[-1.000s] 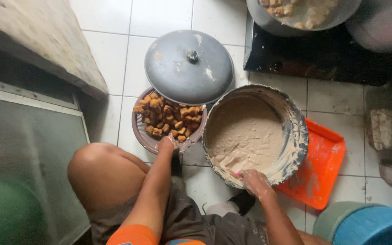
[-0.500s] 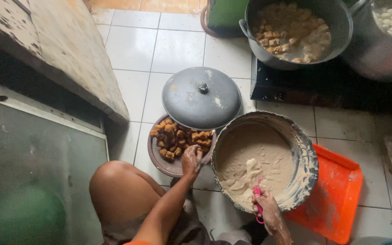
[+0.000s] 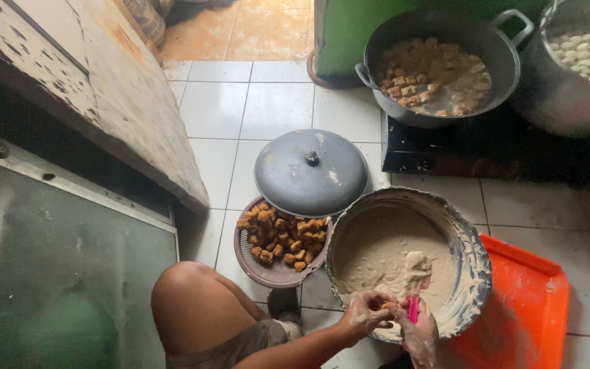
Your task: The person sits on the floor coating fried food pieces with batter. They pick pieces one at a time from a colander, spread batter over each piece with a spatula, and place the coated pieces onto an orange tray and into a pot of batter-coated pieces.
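My left hand [image 3: 367, 311], smeared with batter, is curled at the near rim of a big metal bowl [image 3: 474, 247] of pale batter [image 3: 377, 253]. It seems closed on a small fried piece, mostly hidden by the fingers. My right hand [image 3: 419, 333] touches it and grips a pink spatula [image 3: 414, 280], whose batter-coated blade rests in the bowl. A brown plastic basket [image 3: 242, 254] of fried brown cubes [image 3: 281, 236] stands just left of the bowl, with a grey domed lid [image 3: 311, 171] leaning over its far side.
An orange tray [image 3: 530, 307] lies under the bowl's right side. Beyond it a black stove [image 3: 445, 156] carries a wok [image 3: 438, 75] of frying pieces and a large pot [image 3: 568, 96] of white balls. A wooden slab [image 3: 124, 102] and glass-fronted cabinet [image 3: 56, 273] stand left; my knee [image 3: 192, 301] is below the basket.
My left hand has left the basket and come over to the bowl's near rim beside my right hand. The spatula has lifted batter, and the view has tilted up towards the stove.
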The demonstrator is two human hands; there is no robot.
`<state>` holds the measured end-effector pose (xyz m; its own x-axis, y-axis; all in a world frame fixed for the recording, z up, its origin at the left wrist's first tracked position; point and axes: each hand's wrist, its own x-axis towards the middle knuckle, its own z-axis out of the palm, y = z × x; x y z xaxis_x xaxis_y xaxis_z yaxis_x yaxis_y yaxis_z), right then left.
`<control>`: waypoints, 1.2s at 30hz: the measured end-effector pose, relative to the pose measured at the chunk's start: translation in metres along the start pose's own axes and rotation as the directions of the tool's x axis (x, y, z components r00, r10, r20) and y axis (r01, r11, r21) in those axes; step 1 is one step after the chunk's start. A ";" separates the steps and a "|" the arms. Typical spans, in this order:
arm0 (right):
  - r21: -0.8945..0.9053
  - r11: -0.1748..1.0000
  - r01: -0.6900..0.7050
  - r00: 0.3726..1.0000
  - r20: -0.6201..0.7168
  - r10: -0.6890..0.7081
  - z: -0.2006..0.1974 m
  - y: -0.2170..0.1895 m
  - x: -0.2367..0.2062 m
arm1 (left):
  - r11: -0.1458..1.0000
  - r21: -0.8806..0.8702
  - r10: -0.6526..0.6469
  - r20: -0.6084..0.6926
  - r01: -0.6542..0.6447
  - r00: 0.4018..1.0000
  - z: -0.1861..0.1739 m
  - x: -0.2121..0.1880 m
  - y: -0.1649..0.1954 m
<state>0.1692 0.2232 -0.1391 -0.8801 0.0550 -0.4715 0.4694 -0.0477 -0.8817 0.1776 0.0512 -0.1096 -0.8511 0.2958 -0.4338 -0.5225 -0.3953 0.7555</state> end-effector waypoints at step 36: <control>-0.360 0.880 0.310 0.939 -0.031 -0.343 0.013 -0.108 -0.081 | 0.868 0.361 0.370 -0.010 -0.342 0.929 0.051 -0.013 0.106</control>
<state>0.1886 0.2112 -0.0056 -0.9851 0.0984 -0.1410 0.1662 0.3342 -0.9277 0.1360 0.0498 0.0010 -0.9845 0.1198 -0.1280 -0.1434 -0.1305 0.9810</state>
